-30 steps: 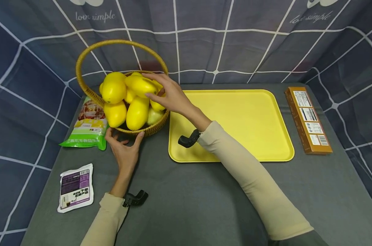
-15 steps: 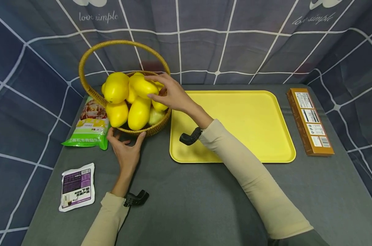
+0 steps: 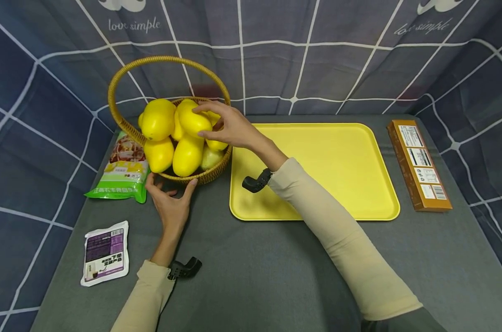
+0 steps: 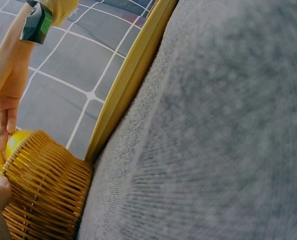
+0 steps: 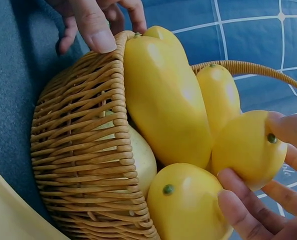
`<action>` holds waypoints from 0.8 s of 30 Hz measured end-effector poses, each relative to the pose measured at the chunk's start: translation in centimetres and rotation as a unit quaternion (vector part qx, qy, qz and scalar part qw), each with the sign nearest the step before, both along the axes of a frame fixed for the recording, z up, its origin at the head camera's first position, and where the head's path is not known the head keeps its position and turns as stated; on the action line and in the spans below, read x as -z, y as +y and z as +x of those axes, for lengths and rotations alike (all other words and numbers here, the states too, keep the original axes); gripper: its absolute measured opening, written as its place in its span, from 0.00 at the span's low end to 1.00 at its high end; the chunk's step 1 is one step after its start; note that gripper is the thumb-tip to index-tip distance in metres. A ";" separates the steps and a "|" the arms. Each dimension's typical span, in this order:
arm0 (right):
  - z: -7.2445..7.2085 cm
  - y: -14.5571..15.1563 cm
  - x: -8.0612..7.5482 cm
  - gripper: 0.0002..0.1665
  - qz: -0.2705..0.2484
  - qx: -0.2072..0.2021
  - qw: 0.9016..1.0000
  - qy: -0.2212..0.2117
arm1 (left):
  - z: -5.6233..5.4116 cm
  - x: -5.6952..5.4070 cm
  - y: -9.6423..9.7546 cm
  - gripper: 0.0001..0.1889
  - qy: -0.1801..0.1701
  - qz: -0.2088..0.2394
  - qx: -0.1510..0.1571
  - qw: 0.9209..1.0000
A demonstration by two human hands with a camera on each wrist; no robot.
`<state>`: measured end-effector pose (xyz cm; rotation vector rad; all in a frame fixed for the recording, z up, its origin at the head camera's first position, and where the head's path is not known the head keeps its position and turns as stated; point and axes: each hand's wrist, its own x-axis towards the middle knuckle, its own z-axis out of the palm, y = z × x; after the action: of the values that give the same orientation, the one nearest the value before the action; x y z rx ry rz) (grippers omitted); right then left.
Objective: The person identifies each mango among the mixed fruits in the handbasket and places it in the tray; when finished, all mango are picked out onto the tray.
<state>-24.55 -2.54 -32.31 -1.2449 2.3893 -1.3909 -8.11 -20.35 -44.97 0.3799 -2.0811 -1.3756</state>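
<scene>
A wicker basket [image 3: 211, 173] with an arched handle stands at the back left, heaped with yellow mangoes [image 3: 187, 154]. My right hand [image 3: 230, 127] reaches over its right side and grips a mango [image 3: 192, 121] on top of the heap, thumb and fingers on opposite sides. The right wrist view shows this mango [image 5: 248, 147] with its green stem end toward the fingers, just above other mangoes. At the front of the basket, my left hand [image 3: 169, 203] holds the rim; its thumb [image 4: 1, 192] presses on the wicker and some fingertips are hidden.
A yellow tray [image 3: 317, 170] lies right of the basket, under my right forearm. Beyond it is a brown box [image 3: 418, 163]. A green food bag [image 3: 122, 170] touches the basket's left side, and a white-and-purple pouch [image 3: 105, 253] lies in front. A checked curtain [image 3: 271, 69] hangs behind.
The mango in my right hand has turned from lying sideways to a steeper slant. My left hand stays at the basket rim, and the head view has shifted slightly.
</scene>
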 end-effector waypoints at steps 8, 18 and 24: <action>-0.2 -0.4 -0.3 0.37 0.029 -0.018 0.999 0.001 | 0.5 -1.2 0.7 0.48 0.006 0.006 0.005 1.000; -0.1 -0.4 -0.1 0.34 -0.005 -0.007 1.000 -0.011 | 0.8 -2.5 1.4 0.47 0.006 0.003 0.008 1.000; 0.0 -0.6 0.1 0.32 -0.012 -0.007 1.000 0.007 | 0.0 0.1 0.0 0.50 0.009 0.006 0.005 1.000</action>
<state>-24.57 -3.16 -32.42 -1.2785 2.3745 -1.4168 -8.13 -20.32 -45.05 0.3624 -2.0639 -1.3920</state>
